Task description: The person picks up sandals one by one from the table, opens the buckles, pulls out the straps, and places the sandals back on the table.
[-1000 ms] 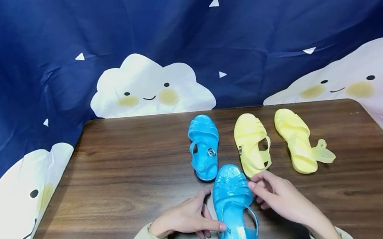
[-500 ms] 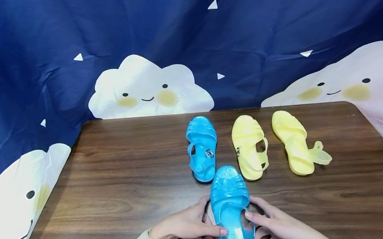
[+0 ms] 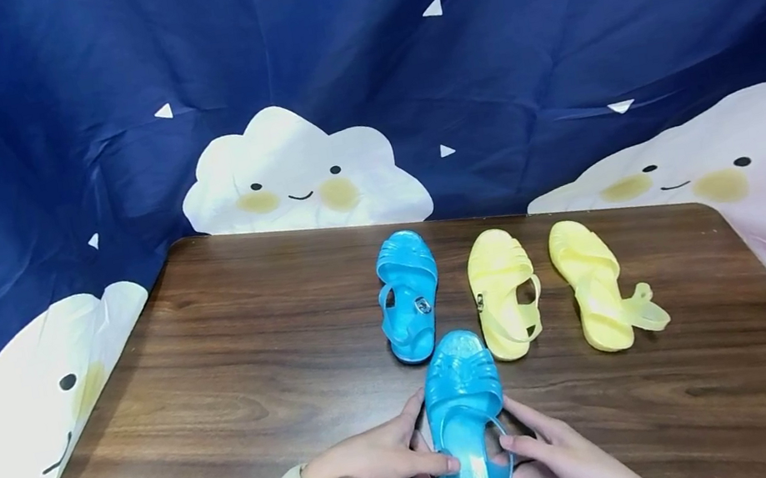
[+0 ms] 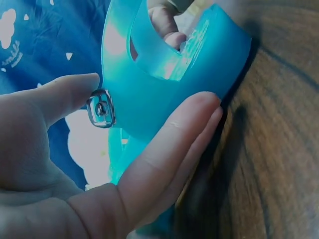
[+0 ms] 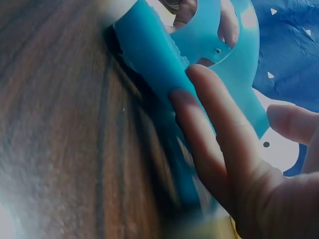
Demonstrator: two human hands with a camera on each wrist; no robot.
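At the table's front, a glossy blue jelly sandal (image 3: 461, 378) points its toe away from me, between both hands. My left hand (image 3: 385, 458) holds its left side. In the left wrist view, that thumb touches near the metal buckle (image 4: 102, 108), while straight fingers lie along the sandal's side. My right hand (image 3: 563, 454) holds the opposite side. The right wrist view shows its fingertips against the sole edge (image 5: 154, 55) and the thumb by the strap. A second blue sandal (image 3: 407, 269) lies just beyond the toe.
Right of the far blue sandal lie a yellow sandal (image 3: 498, 270) and another yellow one (image 3: 595, 288) whose strap flops out sideways. The brown wooden table (image 3: 255, 336) backs onto a dark blue cloth (image 3: 350, 41) printed with clouds.
My right hand has moved from beside the toe back toward me, to the middle and strap of the near blue sandal. My left hand keeps its place; the other sandals have stayed put.
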